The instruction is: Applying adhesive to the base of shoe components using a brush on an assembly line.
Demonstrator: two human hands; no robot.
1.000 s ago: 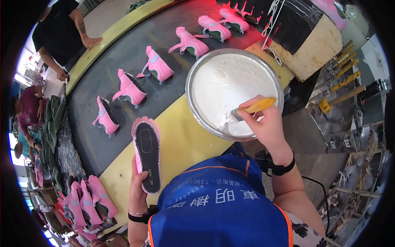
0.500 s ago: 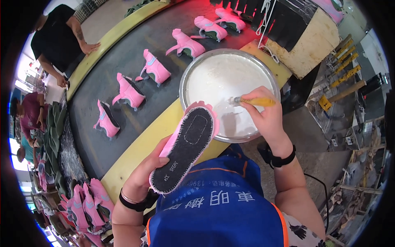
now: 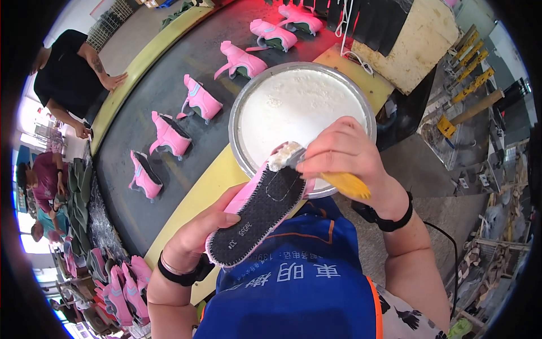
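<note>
Left hand [image 3: 197,237] grips a pink shoe upper [image 3: 259,212] from beneath, fingers curled around its edge, black underside turned upward and tilted toward the brush, evidently so the surface is exposed for coating. Right hand [image 3: 344,155] pinches a yellow-handled brush [image 3: 333,178], fingers pressed together on the handle; its white-loaded bristles touch the upper's toe end. Round metal basin [image 3: 240,113] of white paste sits just beyond on the yellow tabletop [image 3: 192,198], within easy dipping reach. Further pink uppers [image 3: 169,135] lie spaced along the dark conveyor belt [image 3: 130,141]; other persons [image 3: 70,76] stand well apart.
</note>
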